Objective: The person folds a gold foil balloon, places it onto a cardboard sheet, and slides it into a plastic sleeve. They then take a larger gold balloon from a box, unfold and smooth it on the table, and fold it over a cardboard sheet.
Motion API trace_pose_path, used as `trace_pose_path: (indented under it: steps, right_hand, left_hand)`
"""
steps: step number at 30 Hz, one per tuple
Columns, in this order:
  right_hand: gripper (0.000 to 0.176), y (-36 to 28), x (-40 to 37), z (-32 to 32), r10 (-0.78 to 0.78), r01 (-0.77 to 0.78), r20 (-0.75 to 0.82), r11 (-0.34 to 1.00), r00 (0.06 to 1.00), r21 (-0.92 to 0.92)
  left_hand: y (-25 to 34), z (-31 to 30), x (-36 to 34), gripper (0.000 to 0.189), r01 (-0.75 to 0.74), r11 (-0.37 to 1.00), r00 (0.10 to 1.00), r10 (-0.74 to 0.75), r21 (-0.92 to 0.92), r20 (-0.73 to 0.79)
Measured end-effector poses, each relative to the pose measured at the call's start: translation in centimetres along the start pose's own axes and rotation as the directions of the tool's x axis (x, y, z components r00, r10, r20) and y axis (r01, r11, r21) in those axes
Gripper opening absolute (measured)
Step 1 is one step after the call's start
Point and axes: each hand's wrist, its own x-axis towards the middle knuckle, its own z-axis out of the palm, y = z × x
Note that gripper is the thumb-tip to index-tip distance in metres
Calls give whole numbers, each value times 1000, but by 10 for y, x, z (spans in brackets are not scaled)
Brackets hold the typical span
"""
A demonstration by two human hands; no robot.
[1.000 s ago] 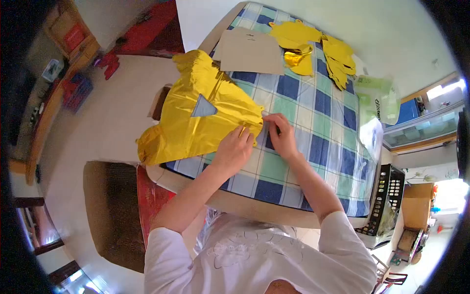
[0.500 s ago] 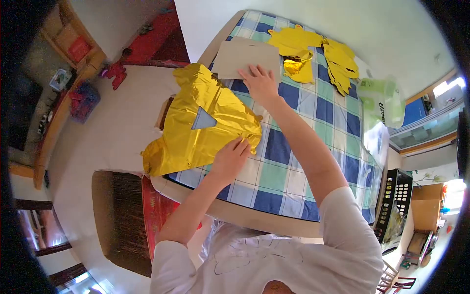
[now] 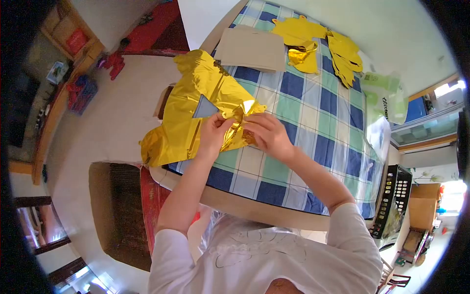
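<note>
**Gold foil (image 3: 181, 132) pinched at its right end**

Your left hand (image 3: 212, 136) and right hand (image 3: 272, 137) pinch crumpled folds of it between their fingers. The foil lies left on the plaid cloth (image 3: 318, 147), overhanging its edge; cardboard (image 3: 252, 48) sits on the far side, yellow sheets (image 3: 298, 30) to its right.

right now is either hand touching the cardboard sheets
No, the left hand and right hand are both on the A-shaped gold foil balloon, apart from the cardboard sheets.

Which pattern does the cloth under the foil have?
The cloth is checked: dark blue, green, pale blue and cream, in the head view.
</note>
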Motion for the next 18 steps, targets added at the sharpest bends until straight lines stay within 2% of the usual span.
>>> trace_pose_path:
  steps: [3, 4, 6, 8, 10, 11, 14, 15, 16, 18]
  right_hand:
    - [41, -6, -2, 13, 76, -78, 98, 997, 992, 12]
    - [42, -2, -7, 16, 90, -80, 166, 994, 982, -68]
    - [42, 1, -12, 20, 102, -93, 167, 994, 981, -64]
    - [42, 2, -12, 20, 105, -97, 165, 994, 981, -58]
    - [41, 1, -11, 19, 103, -96, 160, 994, 982, -53]
    - [41, 1, -12, 20, 107, -99, 160, 994, 981, -55]
    - [41, 2, -13, 22, 111, -103, 154, 993, 982, -58]
    - [41, 2, -13, 22, 107, -100, 148, 993, 983, -56]
    - [41, 3, -14, 22, 105, -97, 142, 994, 984, -56]
    - [40, 5, -15, 24, 95, -86, 153, 994, 984, -66]
  left_hand:
    - [18, -5, 1, 18, 22, 999, 997, -26, -46, -70]
    - [17, -20, 14, 25, -31, 996, 994, 39, 80, -102]
    - [30, -42, 22, 31, -108, 993, 976, 98, -42, -195]
    - [46, -98, 48, 32, -35, 989, 949, 79, 145, -306]
    - [66, -139, 61, 31, -193, 980, 908, 199, 53, -368]
    - [78, -174, 80, 31, -188, 971, 910, 115, -150, -398]
    - [126, -199, 71, 30, -294, 921, 861, 139, -254, -490]
    - [134, -225, 82, 32, -306, 922, 832, 139, -236, -537]
    - [136, -263, 98, 33, -299, 945, 785, 163, -135, -597]
    - [143, -329, 121, 36, -196, 969, 681, 247, 153, -689]
